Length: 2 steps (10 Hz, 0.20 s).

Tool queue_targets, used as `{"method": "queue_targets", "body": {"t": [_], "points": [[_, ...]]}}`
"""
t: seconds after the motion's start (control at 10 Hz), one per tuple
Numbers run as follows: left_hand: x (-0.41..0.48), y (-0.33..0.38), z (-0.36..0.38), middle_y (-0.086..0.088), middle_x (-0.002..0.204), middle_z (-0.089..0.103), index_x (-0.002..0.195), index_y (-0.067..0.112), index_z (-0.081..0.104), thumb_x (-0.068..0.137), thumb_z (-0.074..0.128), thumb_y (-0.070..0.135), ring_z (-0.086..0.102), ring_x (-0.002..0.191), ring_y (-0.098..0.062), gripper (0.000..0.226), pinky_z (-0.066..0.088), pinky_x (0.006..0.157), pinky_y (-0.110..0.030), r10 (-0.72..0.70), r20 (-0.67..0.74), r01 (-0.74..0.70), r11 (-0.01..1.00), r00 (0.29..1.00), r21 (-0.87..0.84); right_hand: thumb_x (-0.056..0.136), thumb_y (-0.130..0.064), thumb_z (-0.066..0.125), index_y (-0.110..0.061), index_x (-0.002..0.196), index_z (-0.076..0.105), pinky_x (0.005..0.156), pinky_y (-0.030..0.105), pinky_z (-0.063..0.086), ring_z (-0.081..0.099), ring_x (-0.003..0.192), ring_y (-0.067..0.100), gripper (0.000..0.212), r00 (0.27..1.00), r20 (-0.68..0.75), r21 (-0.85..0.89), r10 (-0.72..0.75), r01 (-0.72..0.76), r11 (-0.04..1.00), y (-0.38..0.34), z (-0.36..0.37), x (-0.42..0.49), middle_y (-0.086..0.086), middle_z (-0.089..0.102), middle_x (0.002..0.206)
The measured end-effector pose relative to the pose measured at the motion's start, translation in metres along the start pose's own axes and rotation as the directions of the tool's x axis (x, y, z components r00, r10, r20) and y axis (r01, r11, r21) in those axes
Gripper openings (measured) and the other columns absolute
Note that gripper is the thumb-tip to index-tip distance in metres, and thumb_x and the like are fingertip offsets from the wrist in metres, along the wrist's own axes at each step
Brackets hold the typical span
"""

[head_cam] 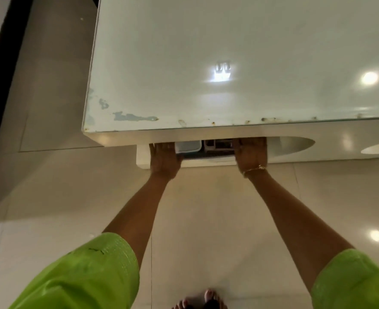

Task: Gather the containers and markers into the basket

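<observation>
The left hand [164,158] grips the white basket's [142,158] left end, fingers curled over its rim. Between the hands, containers [188,147] sit inside, half under the table [228,63]. The right hand [252,155] clasps the right end.

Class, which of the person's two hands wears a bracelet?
The right hand: a thin gold bracelet circles its wrist. The left hand has a bare wrist.

1. The basket [189,162] is white, low beneath the table's near edge, mostly hidden; only its front rim shows.
2. A pale rectangular container [188,146] sits inside at left.
3. Darker items [219,144] beside it are too hidden to identify.
</observation>
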<state>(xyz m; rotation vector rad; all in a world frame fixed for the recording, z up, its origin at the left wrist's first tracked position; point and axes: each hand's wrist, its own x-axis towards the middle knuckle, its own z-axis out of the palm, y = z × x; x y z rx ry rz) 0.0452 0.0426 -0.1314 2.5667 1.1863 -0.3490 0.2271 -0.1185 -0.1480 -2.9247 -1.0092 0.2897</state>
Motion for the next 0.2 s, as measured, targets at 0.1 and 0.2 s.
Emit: {"method": "queue_targets", "body": {"t": [0.1, 0.2], "points": [[-0.048, 0.018, 0.003, -0.011, 0.159, 0.009, 0.149, 0.012, 0.005, 0.094, 0.032, 0.049, 0.003, 0.147, -0.029, 0.072, -0.003, 0.119, -0.052, 0.211, -0.026, -0.206, 0.969, 0.977, 0.138, 0.090, -0.056, 0.022, -0.008, 0.145, 0.019, 0.115, 0.051, 0.012, 0.016, 0.143, 0.036, 0.073, 0.985, 0.028, 0.084, -0.170, 0.167, 0.982, -0.005, -0.012, -0.064, 0.017, 0.021, 0.154], [-0.088, 0.027, -0.011, -0.005, 0.159, -0.009, 0.148, 0.017, -0.008, 0.094, 0.023, 0.054, -0.011, 0.147, -0.024, 0.073, -0.007, 0.118, -0.053, 0.237, -0.019, -0.234, 0.966, 0.971, 0.108, 0.085, -0.067, 0.006, -0.010, 0.147, 0.008, 0.117, 0.050, 0.007, 0.005, 0.145, 0.032, 0.084, 0.932, 0.132, 0.046, -0.338, 0.335, 0.941, -0.009, -0.029, -0.109, 0.016, 0.009, 0.156]]}}
